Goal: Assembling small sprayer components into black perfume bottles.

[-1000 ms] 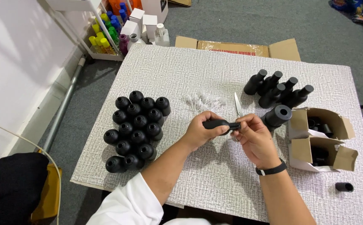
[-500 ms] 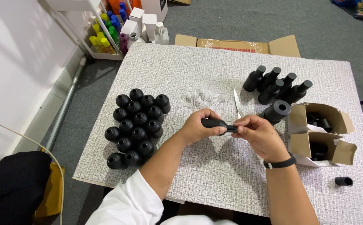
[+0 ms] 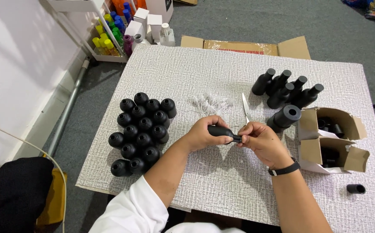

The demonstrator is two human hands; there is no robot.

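My left hand (image 3: 204,134) grips a small black bottle (image 3: 220,130) lying sideways over the table's middle. My right hand (image 3: 263,140) pinches the bottle's neck end (image 3: 237,139) with its fingertips. A cluster of several upright black bottles (image 3: 142,129) stands to the left of my hands. Several more black bottles (image 3: 287,89) lie tilted at the upper right. A pile of small white plastic pieces (image 3: 211,102) and a thin white blade-like tool (image 3: 245,107) lie just beyond my hands.
A white textured tabletop (image 3: 187,73) carries everything. An open cardboard box (image 3: 332,140) with black parts sits at the right, a loose black cap (image 3: 355,188) near it. A flat carton (image 3: 248,45) lies behind the table; coloured bottles (image 3: 110,30) fill a floor rack.
Both hands have stayed around the bottle, shifting slightly; my right fingers have worked along the neck end. Nothing else on the table has moved.
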